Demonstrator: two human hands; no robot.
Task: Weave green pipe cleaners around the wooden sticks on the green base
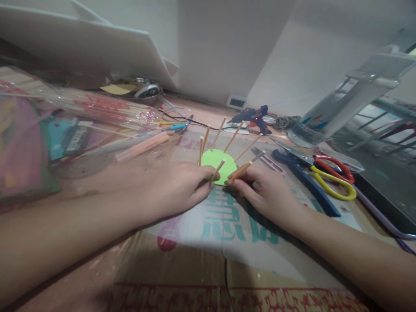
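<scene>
In the head view, a round green disc [222, 157] is in the middle, between the two hands, over a flat sheet with big teal writing [279, 255]. Thin wooden sticks [234, 137] stand up around its edge, and some lean outward. The left hand [186, 182] pinches the near left edge of the disc, thumb and finger close together. The right hand [260, 186] pinches the near right edge, just beside a stick; I can't tell if it grips that stick too. Behind the disc lies a blue glue gun [251, 116] with a little red light on. To the right are scissors [334, 175] with red and yellow handles, near a tall clear bottle [341, 108]. Far left, more sticks lie in a clear plastic bag [107, 107].
</scene>
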